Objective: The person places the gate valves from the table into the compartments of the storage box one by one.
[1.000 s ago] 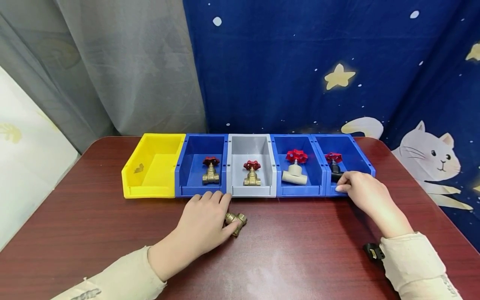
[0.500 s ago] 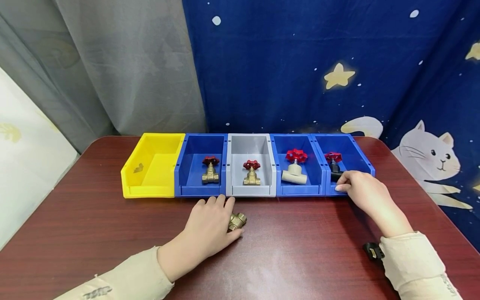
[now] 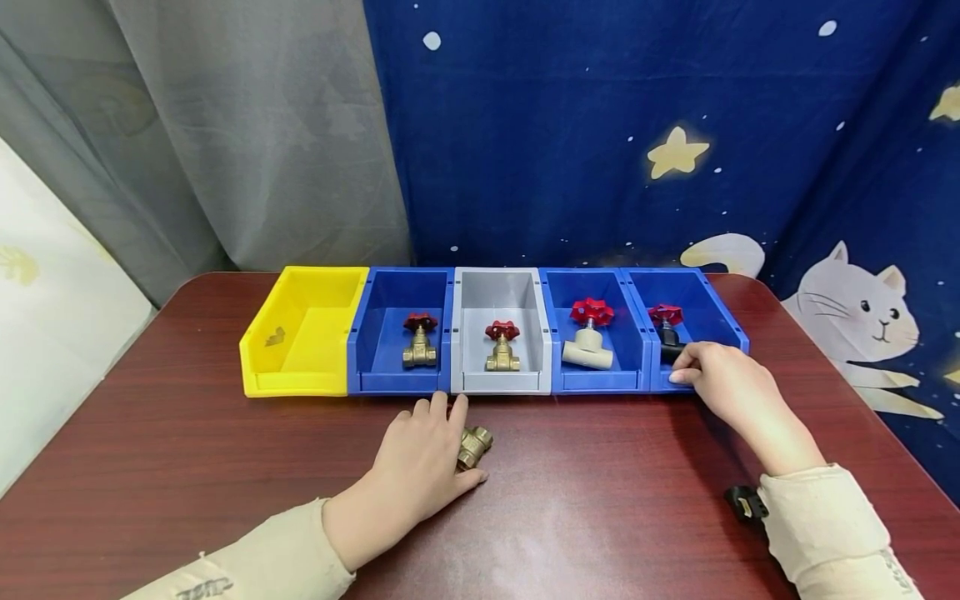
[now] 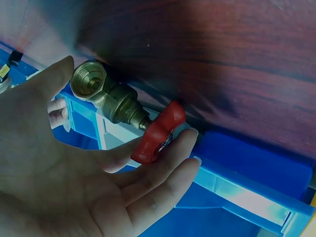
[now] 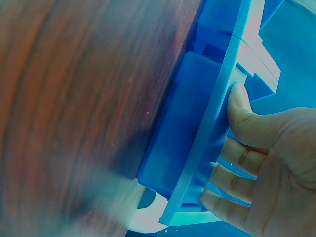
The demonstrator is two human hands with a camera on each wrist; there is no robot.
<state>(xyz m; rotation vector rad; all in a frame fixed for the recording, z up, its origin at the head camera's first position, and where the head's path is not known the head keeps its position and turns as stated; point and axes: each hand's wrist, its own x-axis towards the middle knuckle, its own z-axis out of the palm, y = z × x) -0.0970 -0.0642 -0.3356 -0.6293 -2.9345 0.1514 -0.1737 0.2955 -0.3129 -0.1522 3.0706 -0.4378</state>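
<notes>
In the head view, my left hand (image 3: pixel 423 458) spreads over a brass gate valve (image 3: pixel 474 447) on the table, in front of the bins. The left wrist view shows its red handwheel (image 4: pixel 159 133) against the fingers, with the thumb beside the brass end. My right hand (image 3: pixel 723 379) holds the front lip of the rightmost blue bin (image 5: pixel 197 143), thumb on the outer side and fingers reaching inside. Close to those fingers is a black valve (image 3: pixel 670 346) with a red handwheel, partly hidden by the hand.
To the left of that bin stand a yellow bin (image 3: pixel 296 383), a blue bin (image 3: pixel 397 383) with a brass valve (image 3: pixel 419 350), a grey bin (image 3: pixel 502 383) with another brass valve (image 3: pixel 502 354), and a blue bin (image 3: pixel 600 382) with a beige valve (image 3: pixel 588 350). A curtain hangs behind.
My left hand has shifted slightly right over the brass valve, its thumb moving away from the brass body. The right hand keeps its place at the bin.
</notes>
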